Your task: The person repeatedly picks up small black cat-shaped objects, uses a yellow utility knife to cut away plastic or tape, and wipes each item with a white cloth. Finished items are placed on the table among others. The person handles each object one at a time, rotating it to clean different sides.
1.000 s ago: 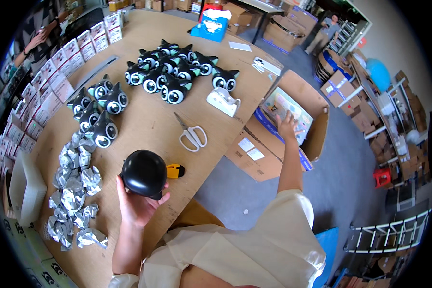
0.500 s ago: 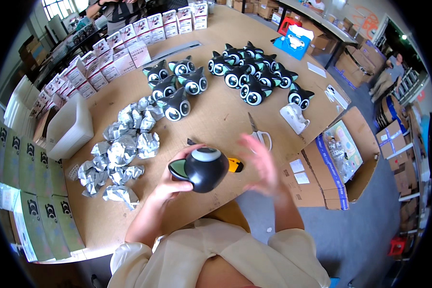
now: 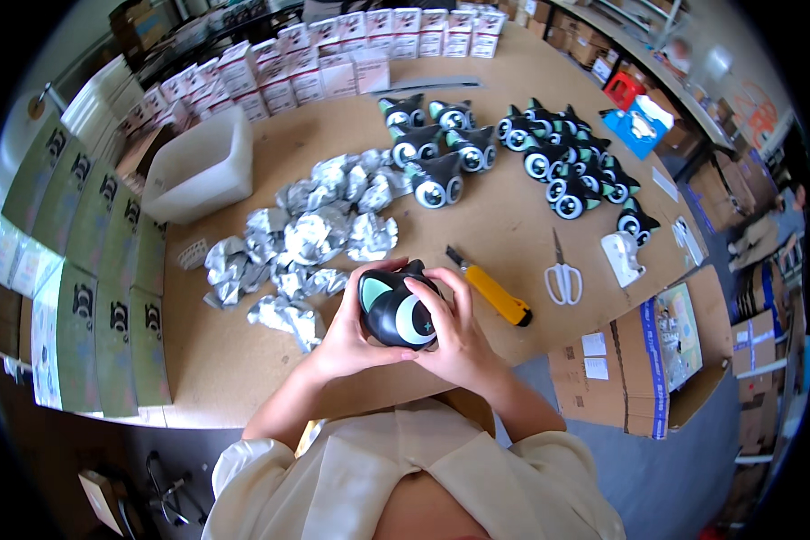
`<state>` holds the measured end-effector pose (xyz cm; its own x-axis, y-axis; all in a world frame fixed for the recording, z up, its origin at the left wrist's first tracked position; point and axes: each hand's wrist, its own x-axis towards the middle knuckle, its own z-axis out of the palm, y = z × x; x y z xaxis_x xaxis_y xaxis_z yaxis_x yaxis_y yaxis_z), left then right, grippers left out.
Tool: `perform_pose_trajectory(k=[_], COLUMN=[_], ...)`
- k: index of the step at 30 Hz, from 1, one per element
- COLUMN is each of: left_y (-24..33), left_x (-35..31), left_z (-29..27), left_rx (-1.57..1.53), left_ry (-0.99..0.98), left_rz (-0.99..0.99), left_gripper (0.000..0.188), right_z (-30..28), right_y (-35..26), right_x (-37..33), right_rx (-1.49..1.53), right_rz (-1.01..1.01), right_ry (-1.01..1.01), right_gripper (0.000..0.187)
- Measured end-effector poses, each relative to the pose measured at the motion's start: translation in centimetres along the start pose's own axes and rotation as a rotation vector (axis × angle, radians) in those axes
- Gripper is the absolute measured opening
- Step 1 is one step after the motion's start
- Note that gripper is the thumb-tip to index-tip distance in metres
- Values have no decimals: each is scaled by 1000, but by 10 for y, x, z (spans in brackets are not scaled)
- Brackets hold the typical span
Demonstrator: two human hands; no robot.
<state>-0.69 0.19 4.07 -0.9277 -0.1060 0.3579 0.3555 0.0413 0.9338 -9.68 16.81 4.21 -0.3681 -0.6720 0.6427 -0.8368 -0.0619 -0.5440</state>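
Note:
A black cat-head figure (image 3: 385, 317) with a green inner ear and a big white-ringed eye is between my two hands, above the table's near edge. My left hand (image 3: 340, 340) is wrapped round its left side, thumb underneath. On the other side my right hand (image 3: 463, 335) grips it, fingers over the top and the eye. Right of my hands lies a yellow utility knife (image 3: 495, 292). Crumpled silver wrapping (image 3: 315, 236) is heaped beyond and left of my left hand. Similar cat heads stand farther off in a smaller group (image 3: 436, 182) and a larger one (image 3: 571, 193).
White-handled scissors (image 3: 563, 281) and a white tape dispenser (image 3: 621, 259) lie to the right. An open carton (image 3: 634, 369) adjoins the table there. Green boxes (image 3: 112, 333) are stacked at left, near a white plastic bin (image 3: 202, 171). Small white-and-red boxes (image 3: 306, 76) line the back.
My right hand, earlier raised apart with fingers spread, has come in and closed on the cat head. The head has been turned, and the view has swung leftward.

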Motion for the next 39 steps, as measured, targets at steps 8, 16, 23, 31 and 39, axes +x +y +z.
perform_pose_trajectory(k=[8, 16, 23, 31, 39], left_y=[10, 7, -22, -10, -5], left_x=[-45, -66, -87, -70, -71], left_z=[-39, -53, -54, -52, -67], left_rx=[375, 373, -319, -1172, -1232], left_ry=[55, 127, 292, 357, 382], left_rz=[-40, -70, -193, -414, -345], left_gripper=[108, 103, 106, 70, 70], right_z=[43, 68, 48, 12, 20], right_y=[-13, -15, -20, -1, 46], right_x=[18, 18, 29, 38, 2], right_rx=[127, 198, 462, 829, -508], right_rz=[-62, -45, 186, 485, 439], right_ry=[-158, -147, -304, -111, -313], right_gripper=[92, 93, 87, 84, 79])
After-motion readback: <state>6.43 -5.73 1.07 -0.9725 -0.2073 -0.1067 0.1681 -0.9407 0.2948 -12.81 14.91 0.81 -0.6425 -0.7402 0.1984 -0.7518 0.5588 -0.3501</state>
